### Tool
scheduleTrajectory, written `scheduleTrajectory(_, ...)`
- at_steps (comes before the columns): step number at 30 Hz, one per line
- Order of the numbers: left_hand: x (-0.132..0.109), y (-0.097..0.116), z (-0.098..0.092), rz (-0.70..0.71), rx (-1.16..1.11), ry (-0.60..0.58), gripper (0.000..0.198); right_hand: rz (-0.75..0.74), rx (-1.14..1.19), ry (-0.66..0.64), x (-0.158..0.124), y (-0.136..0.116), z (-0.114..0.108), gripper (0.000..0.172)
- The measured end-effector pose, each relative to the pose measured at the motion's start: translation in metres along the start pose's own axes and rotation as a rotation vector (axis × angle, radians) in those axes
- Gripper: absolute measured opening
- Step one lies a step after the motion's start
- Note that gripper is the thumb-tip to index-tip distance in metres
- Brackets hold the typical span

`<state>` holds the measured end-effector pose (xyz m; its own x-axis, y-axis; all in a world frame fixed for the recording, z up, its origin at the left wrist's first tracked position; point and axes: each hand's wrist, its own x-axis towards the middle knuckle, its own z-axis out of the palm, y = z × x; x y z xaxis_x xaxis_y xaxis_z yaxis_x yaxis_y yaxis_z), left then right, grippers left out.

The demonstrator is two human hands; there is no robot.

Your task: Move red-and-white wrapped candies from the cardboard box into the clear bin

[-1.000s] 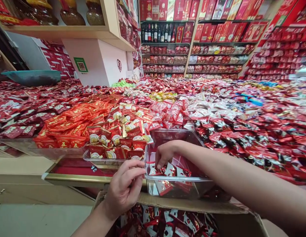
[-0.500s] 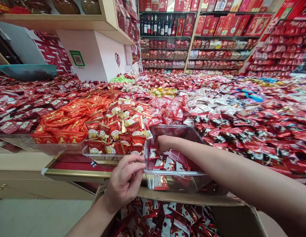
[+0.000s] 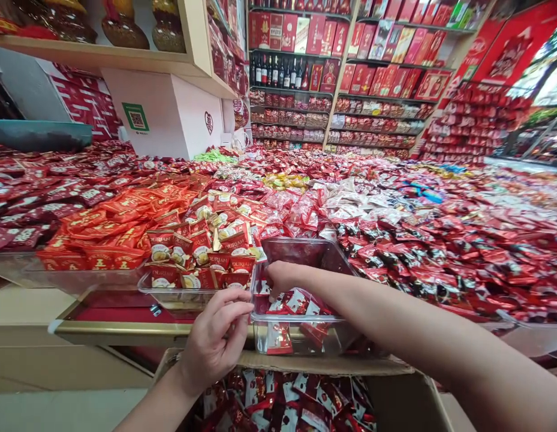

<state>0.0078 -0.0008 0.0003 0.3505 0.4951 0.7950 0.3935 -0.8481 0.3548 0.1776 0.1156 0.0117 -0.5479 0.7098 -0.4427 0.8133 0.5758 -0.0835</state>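
- Head view, how far along: a clear bin (image 3: 300, 318) stands at the table's (image 3: 125, 328) edge, with a few red-and-white packets (image 3: 297, 301) inside, gathered toward its front and left. Many like packets (image 3: 287, 414) lie in the open carton (image 3: 327, 362) just below. With so few in the bin, the work looks to be at an early stage, with most of the packets elsewhere; that is a judgement.
- Head view, right hand (image 3: 283, 277): it reaches down inside the bin by the left wall, fingers bent among the packets, thumb pointing down. Whether they grip a packet or only touch one, I cannot tell.
- Head view, left hand (image 3: 219, 333): its fingers are loosely curled, tips at the bin's front left corner. Pinching or merely resting against it: cannot tell. No packet shows in them.
- Head view, beside the bin: DURIAN packets (image 3: 219, 262) fill the neighbouring tray.
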Motion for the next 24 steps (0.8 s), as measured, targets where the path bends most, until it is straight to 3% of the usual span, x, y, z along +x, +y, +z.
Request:
scheduleTrajectory(6, -0.001, 0.001, -0.001, -0.003, 0.002, -0.008, 0.031, 0.125, 0.017, -0.048, -0.002, 0.013, -0.008, 0.055)
scheduleTrajectory(11, -0.001, 0.001, -0.001, -0.005, -0.016, -0.009, 0.032, 0.157, 0.069, -0.397, 0.004, 0.02, 0.005, 0.046)
scheduleTrajectory(13, 0.0, 0.001, 0.0, 0.002, -0.019, -0.01, 0.033, 0.193, 0.037, -0.456, 0.005, 0.018, 0.008, 0.042)
scheduleTrajectory(18, 0.001, 0.002, -0.001, 0.008, -0.01, -0.016, 0.033, 0.294, -0.083, -0.378, -0.006, 0.011, 0.0, 0.049)
scheduleTrajectory(22, 0.001, 0.002, -0.001, 0.011, 0.007, -0.01, 0.034, 0.216, -0.064, -0.307, -0.012, 0.006, -0.005, 0.053)
scheduleTrajectory(24, 0.001, 0.001, -0.001, 0.005, 0.012, -0.009, 0.033, 0.194, -0.011, -0.33, -0.01, 0.003, -0.004, 0.052)
